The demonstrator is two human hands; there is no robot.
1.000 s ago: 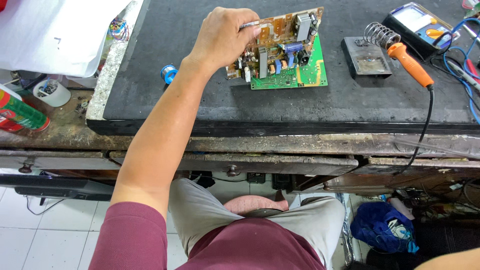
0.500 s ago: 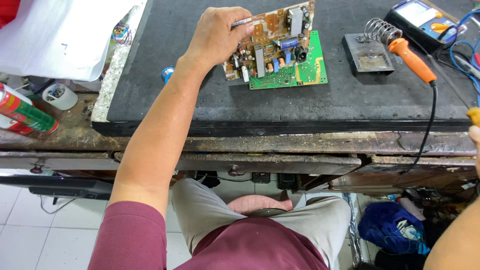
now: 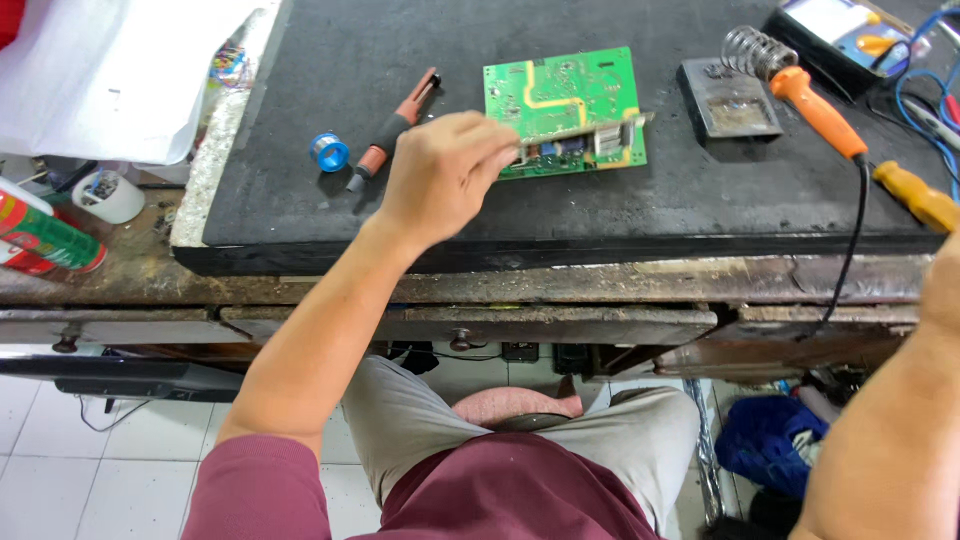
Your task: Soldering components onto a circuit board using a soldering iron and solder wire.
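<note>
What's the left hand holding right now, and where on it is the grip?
The left hand holds the green circuit board by its near left edge, tilted up off the mat.

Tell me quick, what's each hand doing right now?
Left hand: closed on the edge of a circuit board, lifting it on edge.
Right hand: mostly out of frame; state cannot be told.

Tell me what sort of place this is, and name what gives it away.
Most likely an electronics repair bench. The left hand tilts a green circuit board up on a black work mat; an orange-handled soldering iron rests in its coil stand, with a small blue solder spool nearby.
</note>
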